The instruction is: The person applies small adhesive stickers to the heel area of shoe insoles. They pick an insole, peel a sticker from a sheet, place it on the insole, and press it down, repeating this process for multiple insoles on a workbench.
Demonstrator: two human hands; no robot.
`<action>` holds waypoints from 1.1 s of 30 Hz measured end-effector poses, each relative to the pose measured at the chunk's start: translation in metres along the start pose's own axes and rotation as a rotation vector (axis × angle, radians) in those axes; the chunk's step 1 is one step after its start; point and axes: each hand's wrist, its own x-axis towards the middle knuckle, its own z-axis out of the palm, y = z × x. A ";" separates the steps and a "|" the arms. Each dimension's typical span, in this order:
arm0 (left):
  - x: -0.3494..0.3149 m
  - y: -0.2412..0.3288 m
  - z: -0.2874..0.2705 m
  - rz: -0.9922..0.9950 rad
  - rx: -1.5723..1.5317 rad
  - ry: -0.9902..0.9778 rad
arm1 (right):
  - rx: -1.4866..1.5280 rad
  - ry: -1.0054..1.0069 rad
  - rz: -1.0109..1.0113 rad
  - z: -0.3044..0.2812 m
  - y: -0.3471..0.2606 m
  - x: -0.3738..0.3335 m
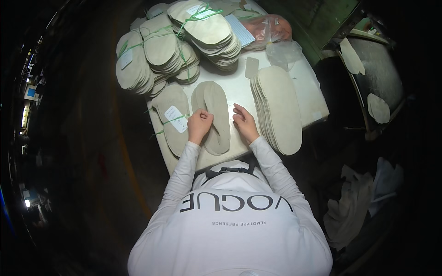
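Note:
My left hand [200,125] is closed over a grey-beige insole [217,99], pinching its left edge, which looks slightly raised or folded. More insole pieces show beneath it. My right hand [245,124] is just to the right with fingers apart and nothing in it. On its far side stands a neat stack of pale insoles [283,108]. Left of my left hand lies a bundle of insoles [171,99] tied with green string, with a white label [175,118] tucked under the string.
At the back of the white table [311,99] are several tied insole bundles [159,43], a clear plastic bag [284,54] and a small grey tag [252,67]. A dark machine surface [380,64] with loose pieces stands right. Cloth-like scraps [350,207] lie at lower right.

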 end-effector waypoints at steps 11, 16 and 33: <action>-0.037 -0.014 -0.024 0.031 -0.324 0.179 | -0.258 0.180 -0.074 0.036 -0.007 0.000; -0.036 -0.013 -0.019 0.299 0.007 -0.021 | -0.678 -0.002 -0.399 0.033 -0.010 -0.005; -0.038 -0.026 -0.004 0.010 -0.528 -0.048 | -0.612 0.261 -0.360 -0.025 -0.005 -0.040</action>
